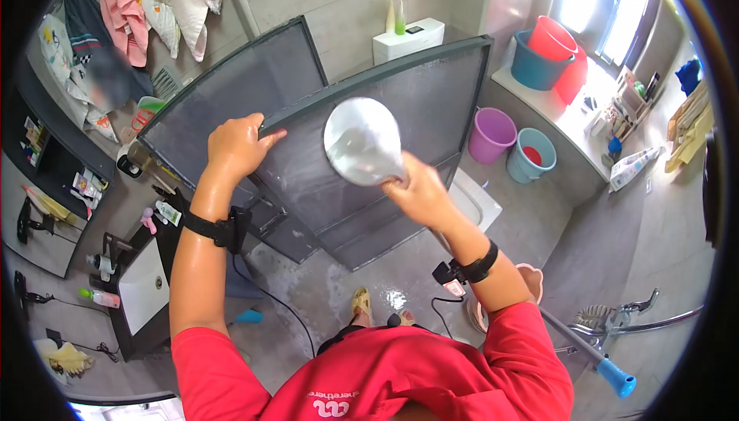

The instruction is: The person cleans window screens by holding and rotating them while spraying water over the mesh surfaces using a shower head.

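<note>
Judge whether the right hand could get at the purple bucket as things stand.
Probably not straight away: the right hand is closed on the silver dipper, and the purple bucket stands low on the floor, past the edge of the framed panel.

red short-sleeved shirt (416,367), white lettering (329,408), black cabled wristbands (483,262)

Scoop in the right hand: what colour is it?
The scoop is shiny silver, best seen in the head view.

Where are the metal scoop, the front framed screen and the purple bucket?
Metal scoop (362,140), head view: its round bowl.
Front framed screen (435,122), head view: its dark panel.
Purple bucket (486,148), head view: its wall.
</note>
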### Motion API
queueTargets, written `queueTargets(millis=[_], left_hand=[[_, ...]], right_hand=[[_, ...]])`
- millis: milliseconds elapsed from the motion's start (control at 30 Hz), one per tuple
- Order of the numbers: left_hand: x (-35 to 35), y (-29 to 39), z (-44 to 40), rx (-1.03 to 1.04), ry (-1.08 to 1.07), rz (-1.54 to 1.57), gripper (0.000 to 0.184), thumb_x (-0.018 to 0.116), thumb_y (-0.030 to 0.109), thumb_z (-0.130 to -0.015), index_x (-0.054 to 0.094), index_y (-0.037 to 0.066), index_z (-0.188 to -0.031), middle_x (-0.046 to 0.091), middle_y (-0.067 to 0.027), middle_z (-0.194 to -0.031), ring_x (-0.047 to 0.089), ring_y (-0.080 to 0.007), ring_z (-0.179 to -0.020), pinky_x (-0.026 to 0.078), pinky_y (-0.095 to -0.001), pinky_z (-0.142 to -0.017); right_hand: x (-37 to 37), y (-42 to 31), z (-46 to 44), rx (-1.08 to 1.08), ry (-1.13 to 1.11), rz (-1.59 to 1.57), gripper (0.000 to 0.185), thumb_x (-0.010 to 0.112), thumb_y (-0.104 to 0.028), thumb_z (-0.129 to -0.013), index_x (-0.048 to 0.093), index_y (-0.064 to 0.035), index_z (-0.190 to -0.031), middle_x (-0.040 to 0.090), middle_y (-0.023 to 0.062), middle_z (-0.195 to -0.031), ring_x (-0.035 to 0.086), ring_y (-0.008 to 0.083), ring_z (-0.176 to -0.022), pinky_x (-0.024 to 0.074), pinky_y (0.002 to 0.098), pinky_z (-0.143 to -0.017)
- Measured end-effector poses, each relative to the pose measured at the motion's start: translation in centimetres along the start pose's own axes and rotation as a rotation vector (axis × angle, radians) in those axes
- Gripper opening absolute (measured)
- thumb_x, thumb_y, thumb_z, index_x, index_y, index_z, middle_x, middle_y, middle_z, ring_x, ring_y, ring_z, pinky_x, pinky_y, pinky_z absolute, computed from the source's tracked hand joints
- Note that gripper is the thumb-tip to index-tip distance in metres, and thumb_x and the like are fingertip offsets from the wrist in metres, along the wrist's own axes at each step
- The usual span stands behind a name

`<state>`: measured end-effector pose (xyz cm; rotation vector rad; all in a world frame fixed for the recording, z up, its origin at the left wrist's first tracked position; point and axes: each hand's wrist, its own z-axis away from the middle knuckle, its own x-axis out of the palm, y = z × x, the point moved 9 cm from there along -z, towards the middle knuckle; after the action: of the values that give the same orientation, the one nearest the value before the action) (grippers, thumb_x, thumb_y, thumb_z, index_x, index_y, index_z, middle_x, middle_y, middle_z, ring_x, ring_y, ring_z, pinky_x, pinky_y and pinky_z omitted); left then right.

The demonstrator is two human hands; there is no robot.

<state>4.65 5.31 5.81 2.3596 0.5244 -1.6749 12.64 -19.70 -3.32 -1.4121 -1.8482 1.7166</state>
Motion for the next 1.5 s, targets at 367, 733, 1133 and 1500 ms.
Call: queueTargets(millis=[367, 733, 1133, 1500], left_hand=[[2.2, -1.9, -1.4, 0.03, -0.08, 0.134, 0.043, 0.067, 0.047, -0.081, 0.055, 0.006, -0.08, 0.062, -0.0151, -0.066, 0.06, -0.039, -0.07, 0.044, -0.0453, -0.06], [1.3, -1.4, -1.1, -0.048, -0.017, 0.003, 0.043, 0.063, 0.048, -0.083, 0.053, 0.007, -0.077, 0.061, -0.0159, -0.067, 0.06, -0.04, -0.072, 0.045, -0.0472, -0.058], [0.6, -0.9, -0.7, 0.047, 0.147, 0.023, 0.041, 0.063, 0.045, -0.085, 0.051, 0.007, -0.077, 0.055, -0.016, -0.061, 0.055, -0.0407, -0.065, 0.041, -0.0467, -0.056], [0.1, -0.6, -0.5, 0.052, 0.224, -0.012, 0.043, 0.062, 0.046, -0.085, 0.051, 0.005, -0.079, 0.062, -0.0185, -0.076, 0.058, -0.0433, -0.075, 0.044, -0.049, -0.059]], right_hand=[[4.6, 2.6, 1.4, -0.007, -0.055, -0.089, 0.029, 0.066, -0.018, -0.08, 0.055, 0.0012, -0.1, 0.063, 0.0227, -0.085, 0.063, 0.0388, -0.078, 0.049, 0.0392, -0.07], [3.8, 3.2, 0.9, -0.004, 0.041, -0.086, 0.029, 0.067, -0.016, -0.08, 0.056, 0.0009, -0.101, 0.064, 0.0225, -0.085, 0.063, 0.0379, -0.082, 0.0493, 0.0379, -0.072], [-1.4, 17.8, 6.1, 0.299, 0.193, 0.165, 0.029, 0.066, -0.022, -0.083, 0.057, -0.0002, -0.101, 0.064, 0.0232, -0.081, 0.065, 0.0354, -0.074, 0.0488, 0.0406, -0.067], [-15.4, 21.8, 8.0, 0.38, 0.73, 0.358, 0.035, 0.066, -0.028, -0.085, 0.055, 0.0036, -0.096, 0.062, 0.0285, -0.08, 0.062, 0.0448, -0.077, 0.0469, 0.0449, -0.065]])
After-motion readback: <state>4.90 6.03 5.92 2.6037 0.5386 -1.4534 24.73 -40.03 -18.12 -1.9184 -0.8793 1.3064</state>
